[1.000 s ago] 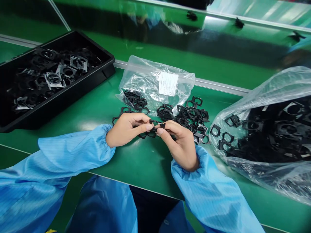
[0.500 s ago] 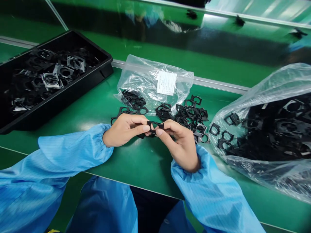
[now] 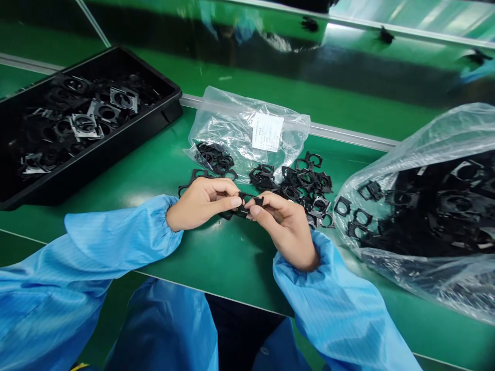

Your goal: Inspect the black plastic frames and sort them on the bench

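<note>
Between my two hands, over the green table (image 3: 232, 268), is a small black plastic frame (image 3: 256, 201) with a round opening. My left hand (image 3: 199, 205) pinches its left side between thumb and fingers. On its right side my right hand (image 3: 288, 226) is closed too, thumb in front. The fingers cover much of the part, so I cannot tell if it is one piece or two fitted together. Just behind my hands lies a loose pile of similar black frames (image 3: 305, 180), with more black rings (image 3: 216, 158) at the left by a clear bag.
A black tray (image 3: 154, 111) full of black and silvery frames stands at the left. The clear zip bag (image 3: 232, 116) with a white label (image 3: 266, 131) lies at the back. At the right a large open plastic bag (image 3: 371, 159) holds many black frames.
Both hands stay closed on the black frame. My fingers have shifted slightly on it, and the frame looks a little more tilted. The whole view has moved slightly.
</note>
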The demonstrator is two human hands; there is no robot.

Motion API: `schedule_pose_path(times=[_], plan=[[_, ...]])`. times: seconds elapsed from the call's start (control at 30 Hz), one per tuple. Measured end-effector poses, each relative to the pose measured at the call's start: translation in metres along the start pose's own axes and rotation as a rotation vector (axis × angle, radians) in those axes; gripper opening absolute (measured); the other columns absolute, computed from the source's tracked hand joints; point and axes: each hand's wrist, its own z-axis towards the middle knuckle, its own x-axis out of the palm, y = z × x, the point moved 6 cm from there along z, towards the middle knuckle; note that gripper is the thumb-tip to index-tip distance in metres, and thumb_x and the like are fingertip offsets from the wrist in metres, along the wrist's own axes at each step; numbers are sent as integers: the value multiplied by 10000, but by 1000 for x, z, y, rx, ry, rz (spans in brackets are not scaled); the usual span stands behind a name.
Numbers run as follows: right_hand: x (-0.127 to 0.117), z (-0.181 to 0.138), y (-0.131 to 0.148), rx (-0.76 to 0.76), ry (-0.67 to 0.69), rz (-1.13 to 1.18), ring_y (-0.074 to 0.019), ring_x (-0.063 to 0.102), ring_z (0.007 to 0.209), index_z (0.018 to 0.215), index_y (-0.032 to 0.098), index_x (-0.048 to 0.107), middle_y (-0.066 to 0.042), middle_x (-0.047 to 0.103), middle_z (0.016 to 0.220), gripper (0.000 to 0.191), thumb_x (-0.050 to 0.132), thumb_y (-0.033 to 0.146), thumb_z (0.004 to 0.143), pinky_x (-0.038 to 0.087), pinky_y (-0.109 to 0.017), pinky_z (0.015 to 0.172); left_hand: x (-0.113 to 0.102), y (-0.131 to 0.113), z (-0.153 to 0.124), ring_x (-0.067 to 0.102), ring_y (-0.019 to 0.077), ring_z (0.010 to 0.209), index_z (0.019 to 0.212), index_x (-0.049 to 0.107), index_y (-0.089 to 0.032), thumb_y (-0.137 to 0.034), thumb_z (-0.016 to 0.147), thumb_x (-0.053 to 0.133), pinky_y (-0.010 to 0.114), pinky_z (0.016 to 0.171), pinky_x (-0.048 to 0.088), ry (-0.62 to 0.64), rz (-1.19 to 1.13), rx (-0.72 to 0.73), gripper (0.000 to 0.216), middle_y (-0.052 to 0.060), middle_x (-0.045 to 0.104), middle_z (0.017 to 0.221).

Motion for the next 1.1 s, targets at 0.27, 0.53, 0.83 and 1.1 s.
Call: schedule_pose_path(times=[0.27,0.53,0.83,1.1], plan=[[-2,0,-1,34,-22,-45,-142,547,675,708,190,640,-6,624,701,404,712,517,934,458,-282,647,0,-1,0,603,134,653,758,730,-144,-538,869,774,234,591,500,-9,1,22,412,45,675,742],[-2,0,-5,66,-25,-39,-135,545,647,676,188,628,-3,618,675,457,717,565,920,437,-279,622,-3,-1,1,588,126,647,749,725,-145,-507,871,782,231,582,487,-38,30,49,386,35,650,736],[-2,0,-5,89,-28,32,-134,541,634,662,193,638,1,615,650,472,771,601,857,444,-279,610,-1,-4,-1,581,126,636,751,734,-153,-513,882,767,234,571,478,-35,46,87,384,40,646,735],[-3,2,-1,50,-13,23,-141,565,681,701,189,684,-13,636,725,469,767,626,849,473,-284,645,0,-4,-1,583,124,630,733,732,-149,-508,868,781,232,568,479,-28,67,61,386,41,659,722]])
